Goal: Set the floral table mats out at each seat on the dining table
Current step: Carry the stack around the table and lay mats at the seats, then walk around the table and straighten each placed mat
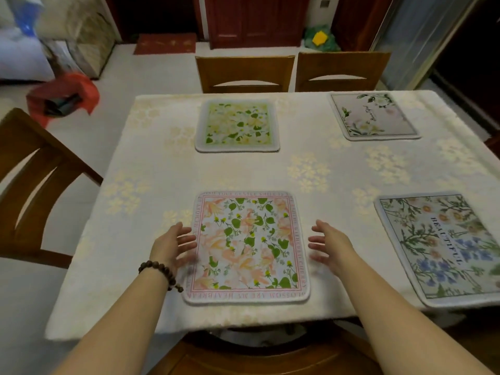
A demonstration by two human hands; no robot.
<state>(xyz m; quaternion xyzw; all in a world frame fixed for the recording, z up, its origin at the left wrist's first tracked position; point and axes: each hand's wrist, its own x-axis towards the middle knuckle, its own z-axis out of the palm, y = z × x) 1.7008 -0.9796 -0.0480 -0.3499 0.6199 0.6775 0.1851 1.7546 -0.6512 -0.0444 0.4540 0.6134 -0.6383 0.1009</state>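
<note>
Several floral mats lie flat on the dining table (151,169), which wears a cream tablecloth. A pink-bordered mat with peach flowers (247,247) sits at the near edge in front of me. My left hand (173,246) hovers open at its left edge, fingertips just over the border. My right hand (328,246) is open just off its right edge, not touching. A green and yellow mat (237,125) lies at the far side. A pale mat with a wreath (374,116) is at the far right. A blue-flowered mat (443,247) lies at the near right.
Two wooden chairs (244,74) stand at the far side and another chair (35,185) at the left. A chair back (265,353) is under the near edge. A red bag (63,97) lies on the floor at the left.
</note>
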